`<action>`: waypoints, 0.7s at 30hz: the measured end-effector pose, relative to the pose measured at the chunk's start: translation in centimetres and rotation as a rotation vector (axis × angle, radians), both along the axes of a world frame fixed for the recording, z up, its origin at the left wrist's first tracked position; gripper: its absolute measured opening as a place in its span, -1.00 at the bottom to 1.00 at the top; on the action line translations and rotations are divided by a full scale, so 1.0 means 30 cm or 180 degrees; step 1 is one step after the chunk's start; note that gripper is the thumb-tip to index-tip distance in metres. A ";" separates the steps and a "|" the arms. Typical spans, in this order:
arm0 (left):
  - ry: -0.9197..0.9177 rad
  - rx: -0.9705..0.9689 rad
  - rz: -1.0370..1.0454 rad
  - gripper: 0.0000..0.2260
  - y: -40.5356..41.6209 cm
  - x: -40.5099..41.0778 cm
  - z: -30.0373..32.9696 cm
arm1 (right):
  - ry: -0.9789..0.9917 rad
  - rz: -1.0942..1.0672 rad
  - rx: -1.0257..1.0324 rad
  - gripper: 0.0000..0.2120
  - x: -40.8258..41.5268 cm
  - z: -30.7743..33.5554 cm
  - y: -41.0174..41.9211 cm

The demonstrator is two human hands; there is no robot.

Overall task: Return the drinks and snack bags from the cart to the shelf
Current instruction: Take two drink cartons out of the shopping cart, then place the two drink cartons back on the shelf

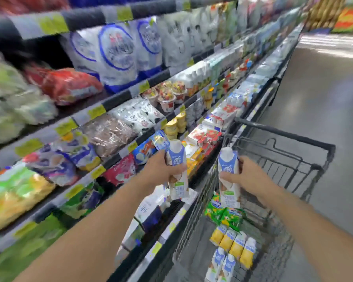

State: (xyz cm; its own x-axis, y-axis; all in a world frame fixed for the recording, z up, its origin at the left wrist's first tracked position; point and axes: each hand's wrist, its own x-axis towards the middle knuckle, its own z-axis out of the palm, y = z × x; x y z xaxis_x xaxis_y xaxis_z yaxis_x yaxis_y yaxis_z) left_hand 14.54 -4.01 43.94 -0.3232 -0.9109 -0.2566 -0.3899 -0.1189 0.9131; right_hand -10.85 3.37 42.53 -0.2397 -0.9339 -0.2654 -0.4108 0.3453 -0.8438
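My left hand grips a white and blue drink carton upright, out over the front edge of the lower shelf. My right hand grips a second carton of the same kind above the black wire cart. In the cart lie green snack bags, several yellow and white drink cartons and more blue and white cartons. The picture is blurred by motion.
Refrigerated shelves run along the left, packed with bagged snacks, yoghurt cups and milk packs. The cart stands close against the shelf front. A grey aisle floor stretches to the right.
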 end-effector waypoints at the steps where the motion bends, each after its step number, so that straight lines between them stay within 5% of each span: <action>1: 0.0039 -0.0062 0.0175 -0.74 0.038 0.049 0.038 | 0.0028 0.0178 -0.0100 -0.45 0.045 0.034 -0.008; 4: 0.0039 -0.0248 0.0722 -0.81 0.164 0.214 0.126 | -0.0003 0.0743 -0.0276 -0.33 0.210 0.129 -0.025; 8: -0.0197 -0.0438 0.1465 -0.68 0.383 0.484 0.205 | -0.0016 0.1487 -0.0481 -0.60 0.488 0.231 0.026; 21: -0.0137 -0.0713 0.3328 -0.69 1.290 1.400 0.367 | -0.0422 0.3193 -0.0758 -0.61 1.615 0.418 0.503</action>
